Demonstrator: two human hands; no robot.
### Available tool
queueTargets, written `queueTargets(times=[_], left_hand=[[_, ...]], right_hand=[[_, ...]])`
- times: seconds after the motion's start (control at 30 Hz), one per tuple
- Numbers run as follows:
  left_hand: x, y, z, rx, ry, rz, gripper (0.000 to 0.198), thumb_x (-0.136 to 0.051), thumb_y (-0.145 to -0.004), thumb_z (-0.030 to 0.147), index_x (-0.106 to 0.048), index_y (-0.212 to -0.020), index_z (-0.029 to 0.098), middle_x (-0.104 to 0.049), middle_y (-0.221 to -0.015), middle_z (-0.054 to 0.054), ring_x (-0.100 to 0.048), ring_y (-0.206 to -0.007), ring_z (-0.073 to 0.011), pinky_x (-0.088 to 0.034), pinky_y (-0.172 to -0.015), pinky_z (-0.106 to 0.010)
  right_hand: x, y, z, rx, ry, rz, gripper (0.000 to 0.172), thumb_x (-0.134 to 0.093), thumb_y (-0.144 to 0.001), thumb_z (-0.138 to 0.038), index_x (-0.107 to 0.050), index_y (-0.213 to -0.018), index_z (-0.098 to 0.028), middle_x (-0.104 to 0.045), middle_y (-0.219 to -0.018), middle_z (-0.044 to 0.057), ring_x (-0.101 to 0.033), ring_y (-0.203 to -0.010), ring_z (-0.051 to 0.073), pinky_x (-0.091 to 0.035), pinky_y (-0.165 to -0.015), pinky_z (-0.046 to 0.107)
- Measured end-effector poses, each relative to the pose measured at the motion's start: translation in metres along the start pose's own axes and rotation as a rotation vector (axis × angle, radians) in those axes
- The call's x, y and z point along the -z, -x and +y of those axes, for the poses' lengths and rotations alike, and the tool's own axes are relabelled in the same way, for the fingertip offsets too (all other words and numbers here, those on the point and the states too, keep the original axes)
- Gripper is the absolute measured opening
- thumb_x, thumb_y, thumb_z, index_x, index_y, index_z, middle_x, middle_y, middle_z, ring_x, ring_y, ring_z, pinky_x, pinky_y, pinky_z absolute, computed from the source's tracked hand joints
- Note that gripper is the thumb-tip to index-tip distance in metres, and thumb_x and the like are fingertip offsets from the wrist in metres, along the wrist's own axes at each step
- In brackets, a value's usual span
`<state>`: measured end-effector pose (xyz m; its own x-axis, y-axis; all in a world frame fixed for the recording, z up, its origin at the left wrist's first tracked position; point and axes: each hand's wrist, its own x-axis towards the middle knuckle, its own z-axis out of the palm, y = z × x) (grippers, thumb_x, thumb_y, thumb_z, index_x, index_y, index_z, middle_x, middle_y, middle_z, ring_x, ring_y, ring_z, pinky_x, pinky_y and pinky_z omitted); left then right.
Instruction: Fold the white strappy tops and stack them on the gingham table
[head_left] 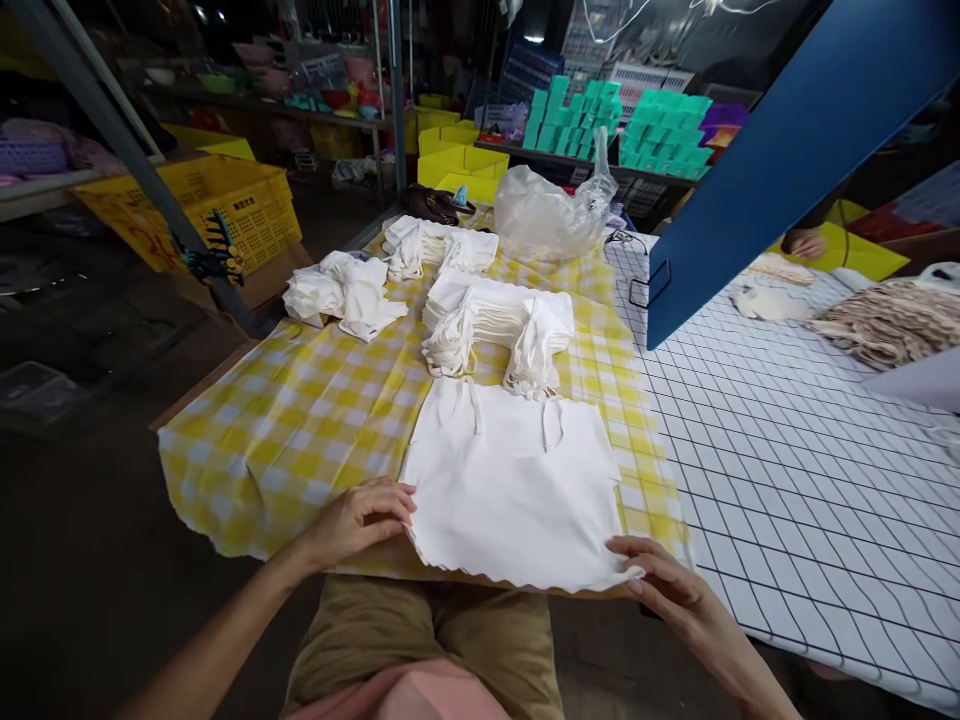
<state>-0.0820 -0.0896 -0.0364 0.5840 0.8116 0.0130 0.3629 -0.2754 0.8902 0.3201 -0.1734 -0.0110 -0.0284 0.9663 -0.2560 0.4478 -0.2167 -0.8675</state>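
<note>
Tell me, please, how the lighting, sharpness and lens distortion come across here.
Head view: white garment, left hand and right hand well lit, fairly clear; head view: floor at left nearly black; head view: green bowl at the back dim and soft; head view: blue panel seemingly stretched toward the corner.

Looking like a small garment workshop. Stacked white garments (499,308) are lying on a surface (315,400) that is wearing yellow checked cloth. A second surface (757,500), under black-gridded white cloth, is adjoining on the right and carrying a heap of beige fabric (900,322); another person's hand (805,243) is showing at its far side. A clear plastic bag (536,215) is standing toward the back. Farther off, teal blocks (559,120) are sitting in tiers and yellow boxes (463,165) are clustering. Perforated yellow crate (251,210) is resting at left. Metal posts (397,90) are rising through the dim interior.
</note>
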Motion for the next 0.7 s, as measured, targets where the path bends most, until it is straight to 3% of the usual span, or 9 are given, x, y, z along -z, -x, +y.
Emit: queueTargets(times=[0.2, 0.37, 0.5, 0.6, 0.7], left_hand=[[-0.003, 0.004, -0.006, -0.004, 0.037, 0.021, 0.013, -0.057, -0.08, 0.028, -0.067, -0.078, 0.022, -0.07, -0.092, -0.004, -0.056, -0.109, -0.0196, -0.038, -0.098, -0.032], [0.002, 0.002, 0.003, 0.08, 0.163, 0.075, 0.018, -0.054, -0.082, 0.032, -0.068, -0.085, 0.021, -0.07, -0.097, -0.005, -0.059, -0.104, -0.0206, -0.042, -0.091, -0.031], [0.017, -0.016, 0.025, 0.067, 0.299, 0.239, 0.022, -0.054, -0.08, 0.038, -0.067, -0.08, 0.019, -0.07, -0.084, -0.005, -0.063, -0.085, -0.0191, -0.047, -0.078, -0.028], [0.037, -0.042, 0.044, -0.001, 0.377, 0.438, 0.025, -0.059, -0.075, 0.041, -0.064, -0.073, 0.017, -0.064, -0.068, -0.002, -0.059, -0.065, -0.0143, -0.045, -0.06, -0.023], [0.062, -0.074, 0.065, -0.088, 0.468, 0.571, 0.029, -0.064, -0.069, 0.045, -0.062, -0.072, 0.016, -0.059, -0.063, 0.0, -0.053, -0.057, -0.0109, -0.042, -0.054, -0.02]], right_hand=[[0.0, 0.002, -0.003, 0.021, 0.012, 0.0, 0.019, -0.064, -0.072, -0.042, -0.071, -0.077, -0.025, -0.063, -0.112, 0.008, -0.055, -0.11, 0.028, -0.052, -0.082, 0.03], [0.006, -0.001, -0.008, -0.006, 0.028, 0.05, 0.026, -0.063, -0.071, -0.047, -0.071, -0.08, -0.025, -0.066, -0.108, 0.008, -0.058, -0.105, 0.029, -0.054, -0.076, 0.032], [0.022, -0.017, -0.026, 0.06, 0.075, 0.232, 0.029, -0.064, -0.066, -0.05, -0.071, -0.078, -0.025, -0.069, -0.098, 0.007, -0.059, -0.101, 0.031, -0.051, -0.082, 0.036], [0.034, -0.039, -0.05, 0.16, -0.006, 0.424, 0.029, -0.068, -0.062, -0.049, -0.069, -0.076, -0.024, -0.069, -0.085, 0.007, -0.062, -0.087, 0.028, -0.053, -0.074, 0.035], [0.044, -0.065, -0.084, 0.274, -0.087, 0.603, 0.025, -0.07, -0.06, -0.048, -0.065, -0.067, -0.024, -0.064, -0.072, 0.003, -0.06, -0.073, 0.021, -0.053, -0.063, 0.028]])
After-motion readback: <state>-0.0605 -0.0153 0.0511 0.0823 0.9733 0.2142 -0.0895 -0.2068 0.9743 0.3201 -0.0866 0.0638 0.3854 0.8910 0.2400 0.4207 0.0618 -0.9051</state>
